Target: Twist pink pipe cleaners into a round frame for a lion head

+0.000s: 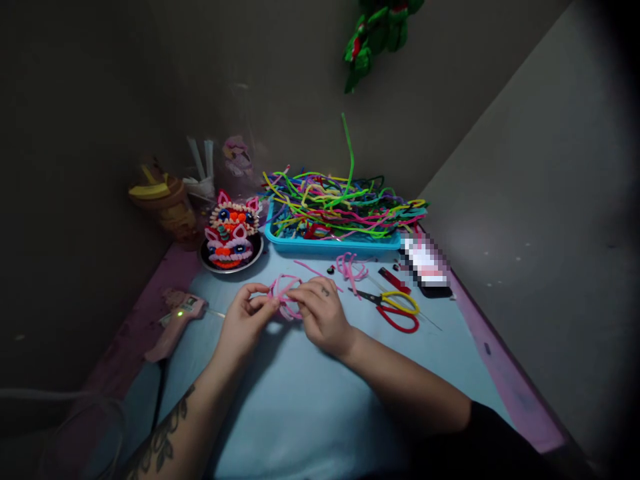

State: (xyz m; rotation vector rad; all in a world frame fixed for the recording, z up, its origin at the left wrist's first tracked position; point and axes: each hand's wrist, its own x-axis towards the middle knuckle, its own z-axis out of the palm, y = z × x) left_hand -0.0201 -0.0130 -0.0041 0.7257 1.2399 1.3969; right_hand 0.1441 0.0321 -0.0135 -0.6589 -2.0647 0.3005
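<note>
Between my hands is a rounded frame of bent pink pipe cleaners [286, 308], held just above the blue tabletop. My left hand [246, 319] pinches its left side between thumb and fingers. On the other side, my right hand [323, 313] is closed with its fingertips pinching the right part of the frame. Just beyond my right hand lies a loose bundle of pink pipe cleaners [351, 268], with a single straight pink pipe cleaner [313, 269] near it. Scissors with one yellow and one red handle [395, 308] rest to the right.
A blue tray [335, 247] heaped with colourful pipe cleaners stands at the back. Left of it, a metal bowl [227, 269] holds fuzzy lion-like heads. A pink glue gun [175, 327] with a lit green light lies at left. A phone [427, 270] is at right.
</note>
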